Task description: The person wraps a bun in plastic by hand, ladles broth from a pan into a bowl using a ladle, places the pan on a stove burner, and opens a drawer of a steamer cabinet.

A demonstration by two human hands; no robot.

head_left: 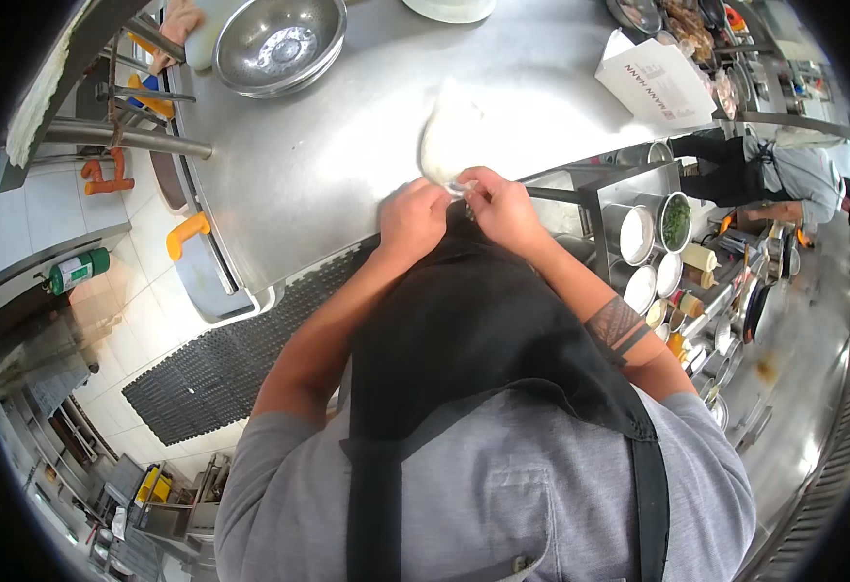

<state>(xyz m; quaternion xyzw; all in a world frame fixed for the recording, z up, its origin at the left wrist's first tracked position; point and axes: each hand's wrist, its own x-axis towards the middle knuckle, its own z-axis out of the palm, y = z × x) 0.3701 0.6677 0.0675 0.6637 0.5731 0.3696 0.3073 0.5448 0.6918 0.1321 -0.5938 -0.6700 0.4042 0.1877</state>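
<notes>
Grey shirt (473, 485) | left hand (413, 219), right hand (504, 208) pinching pale bag's (444, 145) end | shiny steel table (284, 184) | tiled floor (158, 312)

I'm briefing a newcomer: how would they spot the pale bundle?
Find the steel table, then its near edge, where the left hand and right hand work. Their fingertips pinch the narrow end of the pale bundle. Unlike the metal bowl and printed box, it is hand-held.

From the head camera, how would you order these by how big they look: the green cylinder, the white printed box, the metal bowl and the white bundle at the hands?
1. Metal bowl
2. White printed box and white bundle: unsure which, since glare washes out the bundle's edges
3. Green cylinder
</notes>
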